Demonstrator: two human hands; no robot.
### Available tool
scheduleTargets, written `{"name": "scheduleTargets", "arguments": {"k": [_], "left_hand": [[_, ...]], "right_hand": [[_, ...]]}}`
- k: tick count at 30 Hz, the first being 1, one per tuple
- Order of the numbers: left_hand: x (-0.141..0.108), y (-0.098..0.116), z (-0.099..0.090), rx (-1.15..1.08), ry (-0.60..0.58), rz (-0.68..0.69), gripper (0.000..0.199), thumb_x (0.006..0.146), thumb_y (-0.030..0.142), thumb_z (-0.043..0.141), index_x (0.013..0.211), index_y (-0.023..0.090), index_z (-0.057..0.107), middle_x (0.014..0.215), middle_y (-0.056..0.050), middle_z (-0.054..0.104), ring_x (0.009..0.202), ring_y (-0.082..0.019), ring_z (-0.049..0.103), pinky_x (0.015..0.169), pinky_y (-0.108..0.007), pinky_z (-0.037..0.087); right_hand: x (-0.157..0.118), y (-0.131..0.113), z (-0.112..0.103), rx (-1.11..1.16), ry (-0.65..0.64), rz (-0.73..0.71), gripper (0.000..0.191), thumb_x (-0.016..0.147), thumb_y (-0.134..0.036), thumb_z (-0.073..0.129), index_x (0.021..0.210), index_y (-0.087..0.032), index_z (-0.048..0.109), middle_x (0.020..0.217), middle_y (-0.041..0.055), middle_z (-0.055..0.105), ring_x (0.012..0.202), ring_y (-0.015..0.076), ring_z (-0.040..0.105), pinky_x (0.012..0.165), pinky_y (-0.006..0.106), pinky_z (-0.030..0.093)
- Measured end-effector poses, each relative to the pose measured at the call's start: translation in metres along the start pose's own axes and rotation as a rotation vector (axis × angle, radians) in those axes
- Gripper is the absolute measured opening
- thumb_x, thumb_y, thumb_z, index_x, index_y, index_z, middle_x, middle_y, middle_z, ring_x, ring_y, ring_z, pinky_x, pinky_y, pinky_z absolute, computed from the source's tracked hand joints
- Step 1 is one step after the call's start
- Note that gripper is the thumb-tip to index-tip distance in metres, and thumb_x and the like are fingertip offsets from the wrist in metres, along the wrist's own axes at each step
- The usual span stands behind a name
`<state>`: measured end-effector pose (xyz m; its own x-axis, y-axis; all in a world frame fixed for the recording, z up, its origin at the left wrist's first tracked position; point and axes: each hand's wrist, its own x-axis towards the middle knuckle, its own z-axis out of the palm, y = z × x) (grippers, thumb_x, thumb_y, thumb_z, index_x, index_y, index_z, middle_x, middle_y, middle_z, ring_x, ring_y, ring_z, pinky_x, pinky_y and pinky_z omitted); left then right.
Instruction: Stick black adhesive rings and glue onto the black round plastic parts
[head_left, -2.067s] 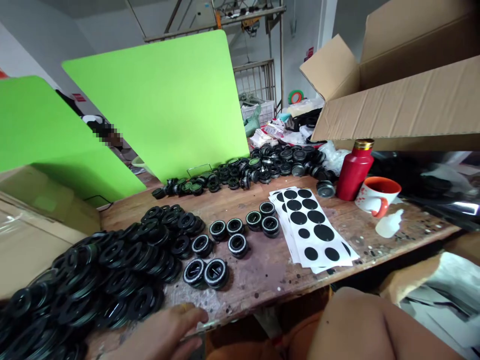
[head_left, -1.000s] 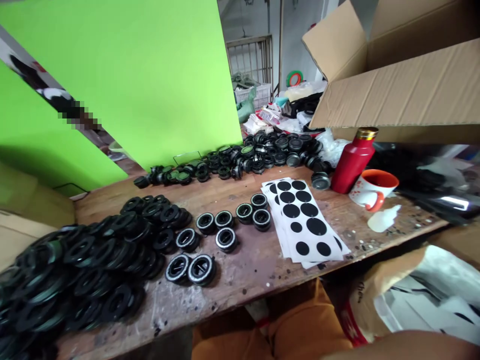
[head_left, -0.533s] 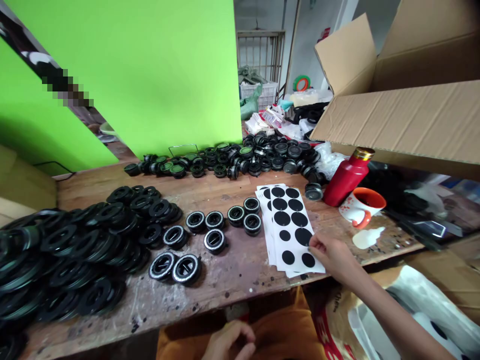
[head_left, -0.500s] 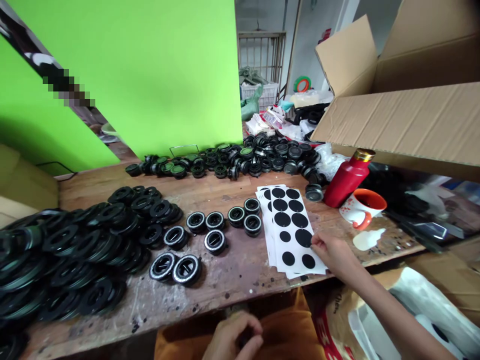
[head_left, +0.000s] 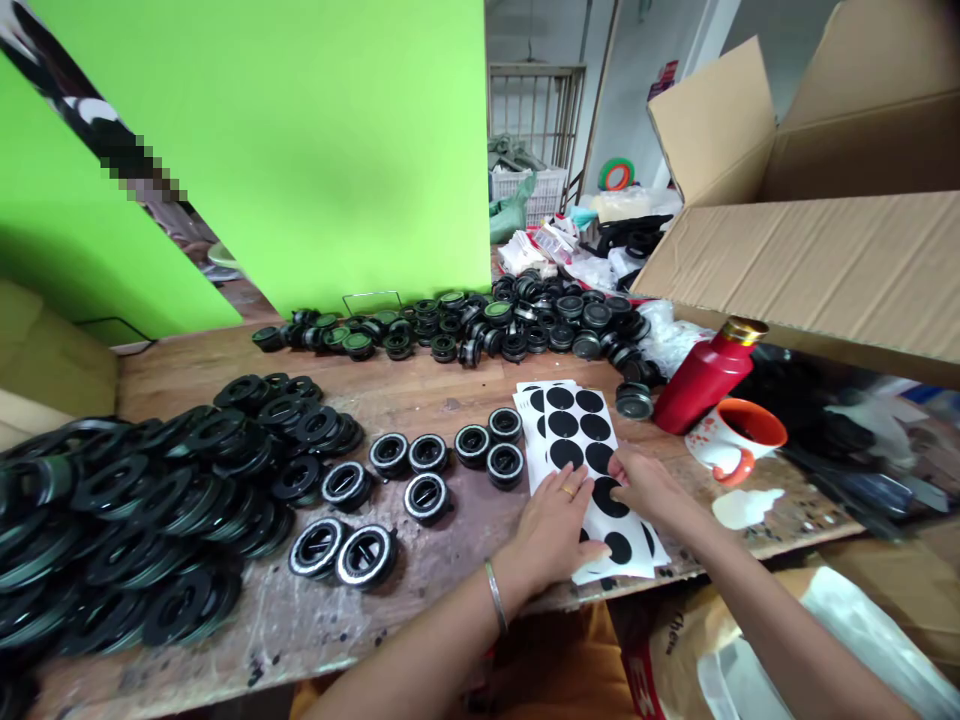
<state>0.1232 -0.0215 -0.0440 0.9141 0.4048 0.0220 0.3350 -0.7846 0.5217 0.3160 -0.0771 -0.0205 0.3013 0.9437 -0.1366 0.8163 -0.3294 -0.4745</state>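
White sheets with black round stickers [head_left: 564, 424] lie stacked at the table's right part. My left hand [head_left: 551, 525] rests spread on the lower left of the top sheet, with a ring on one finger and a bracelet at the wrist. At the sheet's right side, my right hand [head_left: 646, 485] has its fingers pinched together at a black circle; whether a sticker is between them is too small to tell. Left of the sheets stand several black round parts with pale rings [head_left: 427, 497], not touched by either hand.
A big pile of black rings [head_left: 180, 490] covers the table's left. More round parts [head_left: 517, 320] line the back. Right of the sheets are a red bottle [head_left: 705, 375], an orange-rimmed mug [head_left: 731, 440], a small white bottle [head_left: 746, 507] and an open carton [head_left: 825, 250].
My left hand has come up from the front edge of the table onto the sheet. My right hand has shifted slightly up the sheet's right side. The view has moved a little.
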Motion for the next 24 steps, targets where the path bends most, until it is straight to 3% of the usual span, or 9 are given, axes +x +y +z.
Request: {"name": "scheduleTargets", "arguments": {"k": [7,15,20,24], "left_hand": [[0.002,0.003,-0.005,-0.002,0.008,-0.016,0.085,0.076,0.055,0.066,0.144,0.017,0.034,0.152,-0.012,0.035,0.141,-0.03,0.027,0.114,-0.043,0.025],[0.003,0.001,-0.003,-0.004,0.029,-0.012,0.087,0.073,0.056,0.069,0.143,0.021,0.033,0.15,-0.011,0.037,0.138,-0.029,0.03,0.111,-0.043,0.027],[0.002,0.001,-0.001,-0.002,0.039,-0.01,0.086,0.072,0.058,0.07,0.142,0.022,0.034,0.15,-0.01,0.037,0.139,-0.03,0.029,0.11,-0.044,0.028],[0.004,-0.001,0.002,-0.012,0.036,-0.015,0.089,0.071,0.06,0.07,0.143,0.023,0.032,0.15,-0.011,0.036,0.139,-0.03,0.029,0.11,-0.045,0.028]], "right_hand": [[0.009,0.01,-0.001,-0.024,-0.075,-0.012,0.015,0.061,-0.01,0.057,0.072,-0.02,0.053,0.073,0.0007,0.057,0.071,0.0173,0.053,0.06,0.025,0.035],[-0.004,0.004,-0.001,-0.025,-0.063,-0.112,0.01,0.068,-0.012,0.05,0.07,-0.021,0.049,0.073,0.0007,0.055,0.073,0.018,0.052,0.064,0.027,0.036],[-0.043,-0.007,-0.01,0.051,-0.01,-0.254,0.01,0.076,-0.016,0.048,0.068,-0.022,0.049,0.08,0.0044,0.054,0.08,0.0213,0.052,0.072,0.031,0.04],[-0.089,-0.002,-0.035,0.195,-0.176,-0.19,0.011,0.082,-0.025,0.054,0.072,-0.024,0.053,0.077,0.0026,0.056,0.074,0.0204,0.053,0.066,0.03,0.04]]}}
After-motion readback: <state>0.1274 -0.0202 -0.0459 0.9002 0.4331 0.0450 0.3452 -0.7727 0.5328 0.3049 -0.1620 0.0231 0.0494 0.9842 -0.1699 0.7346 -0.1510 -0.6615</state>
